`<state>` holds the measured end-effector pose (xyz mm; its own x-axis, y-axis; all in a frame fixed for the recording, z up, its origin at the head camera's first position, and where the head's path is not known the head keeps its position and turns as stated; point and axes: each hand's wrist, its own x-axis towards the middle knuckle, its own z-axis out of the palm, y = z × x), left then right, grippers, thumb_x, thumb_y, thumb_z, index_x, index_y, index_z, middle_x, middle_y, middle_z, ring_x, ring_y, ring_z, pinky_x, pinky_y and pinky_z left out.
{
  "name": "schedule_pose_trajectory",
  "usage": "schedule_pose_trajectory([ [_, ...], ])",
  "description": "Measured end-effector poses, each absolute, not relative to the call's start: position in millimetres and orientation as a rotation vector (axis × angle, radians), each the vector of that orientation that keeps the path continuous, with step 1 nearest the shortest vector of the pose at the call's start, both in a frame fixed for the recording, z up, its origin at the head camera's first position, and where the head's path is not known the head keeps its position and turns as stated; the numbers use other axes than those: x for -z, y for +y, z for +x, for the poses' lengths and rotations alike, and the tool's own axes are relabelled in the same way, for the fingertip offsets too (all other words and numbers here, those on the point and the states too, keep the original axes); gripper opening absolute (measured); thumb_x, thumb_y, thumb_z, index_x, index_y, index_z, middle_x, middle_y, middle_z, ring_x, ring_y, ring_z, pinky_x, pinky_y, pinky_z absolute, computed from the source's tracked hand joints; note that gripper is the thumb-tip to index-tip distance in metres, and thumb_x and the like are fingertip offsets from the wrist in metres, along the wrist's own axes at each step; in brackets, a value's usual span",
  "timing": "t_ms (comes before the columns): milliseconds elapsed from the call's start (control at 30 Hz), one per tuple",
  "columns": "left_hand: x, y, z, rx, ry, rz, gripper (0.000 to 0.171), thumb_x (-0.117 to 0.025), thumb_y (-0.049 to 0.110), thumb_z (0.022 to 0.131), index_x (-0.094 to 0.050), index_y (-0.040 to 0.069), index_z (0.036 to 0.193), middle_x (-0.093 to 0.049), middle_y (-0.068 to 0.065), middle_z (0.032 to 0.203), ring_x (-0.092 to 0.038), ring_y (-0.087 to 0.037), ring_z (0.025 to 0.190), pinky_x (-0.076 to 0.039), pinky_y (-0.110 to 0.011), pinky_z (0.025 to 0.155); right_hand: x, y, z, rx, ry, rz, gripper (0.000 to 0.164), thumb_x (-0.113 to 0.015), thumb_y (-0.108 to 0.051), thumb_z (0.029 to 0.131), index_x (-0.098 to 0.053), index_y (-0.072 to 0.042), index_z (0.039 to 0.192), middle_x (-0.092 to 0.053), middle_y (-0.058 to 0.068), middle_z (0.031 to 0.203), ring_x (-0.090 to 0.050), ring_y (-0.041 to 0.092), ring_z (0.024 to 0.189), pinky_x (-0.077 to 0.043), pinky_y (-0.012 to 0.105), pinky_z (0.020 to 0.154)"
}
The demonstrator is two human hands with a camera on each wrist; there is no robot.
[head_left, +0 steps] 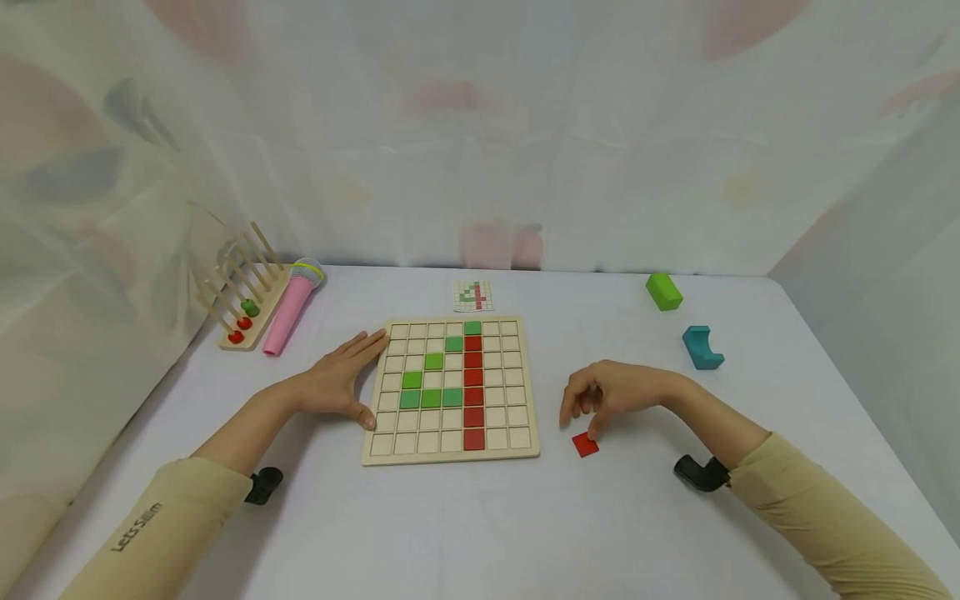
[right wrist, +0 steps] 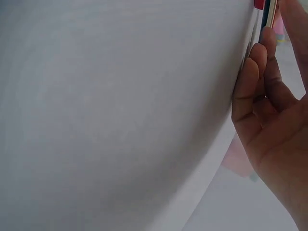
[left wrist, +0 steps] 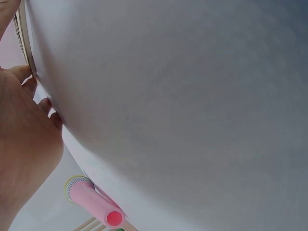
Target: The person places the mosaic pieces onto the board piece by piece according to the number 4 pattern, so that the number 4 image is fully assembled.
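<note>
A square wooden grid board (head_left: 501,459) lies flat, with green tiles (head_left: 433,362) in a diagonal and a short row, and a column of red tiles (head_left: 473,377). My left hand (head_left: 333,379) holds steady at the board's left edge, fingers spread along it and thumb near the lower corner. To the right of the board, a loose red tile (head_left: 585,446) lies on the white table. My right hand (head_left: 618,390) is over it, thumb at the tile's upper edge and the other fingers loosely bent. In the right wrist view, a red tile (right wrist: 259,4) shows beyond the fingertips.
A small pattern card (head_left: 472,296) lies behind the board. At the back left are a pegged wooden stand (head_left: 258,321) with red and green beads and a pink toy microphone (head_left: 291,308). A green block (head_left: 664,292) and a teal curved block (head_left: 701,348) sit at the right.
</note>
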<state>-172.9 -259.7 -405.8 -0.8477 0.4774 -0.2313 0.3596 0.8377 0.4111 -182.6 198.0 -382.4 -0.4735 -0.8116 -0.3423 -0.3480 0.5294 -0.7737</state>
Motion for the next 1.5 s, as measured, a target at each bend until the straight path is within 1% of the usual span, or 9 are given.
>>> schedule_pose_trajectory([
  [100,405.3,-259.7,-172.4,-0.506,2.693,0.632,0.138,-0.088,0.058,0.055,-0.014,0.004,0.158,-0.009,-0.017,0.168,-0.006,-0.048,0.153,-0.017,-0.074,0.114,382.7,198.6,-181.0,0.807,2.023,-0.966,0.029,-0.082,-0.012,0.076,-0.076,-0.022,0.103,-0.066,0.007,0.1,-0.055,0.023,0.091,-0.047,0.02,0.075],
  [333,405.0,-260.0,-172.8,-0.506,2.693,0.629,0.139,-0.088,0.059,0.055,-0.013,0.005,0.159,-0.008,-0.016,0.168,-0.005,-0.048,0.153,-0.016,-0.074,0.115,382.3,197.5,-178.9,0.708,2.03,-0.986,0.03,-0.084,-0.018,0.076,-0.077,-0.03,0.102,-0.063,-0.005,0.105,-0.056,0.017,0.1,-0.049,0.023,0.085],
  [467,407.3,-261.1,-173.6,-0.511,2.693,0.635,0.139,-0.088,0.059,0.055,-0.012,0.006,0.159,-0.008,-0.015,0.168,-0.005,-0.048,0.153,-0.016,-0.074,0.114,382.7,196.3,-178.2,0.673,2.042,-0.999,0.03,-0.084,-0.02,0.075,-0.076,-0.031,0.102,-0.062,-0.005,0.104,-0.055,0.015,0.1,-0.048,0.023,0.085],
  [667,407.5,-260.6,-173.9,-0.525,2.692,0.639,0.139,-0.089,0.059,0.055,-0.013,0.005,0.159,-0.008,-0.016,0.168,-0.005,-0.049,0.153,-0.015,-0.074,0.115,384.3,195.9,-178.2,0.646,2.056,-1.043,0.028,-0.085,-0.022,0.075,-0.075,-0.031,0.099,-0.06,-0.003,0.101,-0.053,0.013,0.098,-0.047,0.023,0.083],
  [900,407.6,-260.5,-173.8,-0.519,2.693,0.624,0.139,-0.089,0.058,0.055,-0.013,0.006,0.159,-0.008,-0.015,0.168,-0.005,-0.048,0.153,-0.016,-0.075,0.114,384.6,193.0,-176.9,0.58,2.095,-1.041,0.029,-0.086,-0.021,0.074,-0.073,-0.034,0.096,-0.057,-0.006,0.097,-0.052,0.011,0.097,-0.047,0.022,0.081],
  [1000,408.3,-260.9,-174.1,-0.519,2.693,0.628,0.14,-0.089,0.059,0.054,-0.013,0.005,0.159,-0.008,-0.016,0.168,-0.005,-0.048,0.153,-0.016,-0.075,0.114,384.5,192.5,-176.3,0.569,2.104,-1.044,0.029,-0.086,-0.021,0.074,-0.072,-0.034,0.095,-0.057,-0.006,0.096,-0.052,0.011,0.096,-0.047,0.022,0.081],
  [1267,409.3,-261.7,-174.5,-0.501,2.7,0.626,0.139,-0.088,0.059,0.054,-0.013,0.006,0.159,-0.008,-0.015,0.168,-0.005,-0.047,0.153,-0.017,-0.075,0.113,383.0,192.1,-175.5,0.584,2.118,-1.047,0.027,-0.085,-0.018,0.074,-0.069,-0.028,0.094,-0.057,-0.005,0.094,-0.053,0.011,0.093,-0.047,0.022,0.078],
  [1500,407.7,-260.1,-173.0,-0.515,2.707,0.643,0.138,-0.088,0.058,0.054,-0.015,0.005,0.158,-0.01,-0.017,0.168,-0.007,-0.049,0.152,-0.018,-0.075,0.113,380.4,192.5,-176.0,0.637,2.144,-1.017,0.03,-0.082,-0.007,0.074,-0.066,-0.022,0.095,-0.062,-0.005,0.089,-0.055,0.012,0.086,-0.047,0.021,0.074],
])
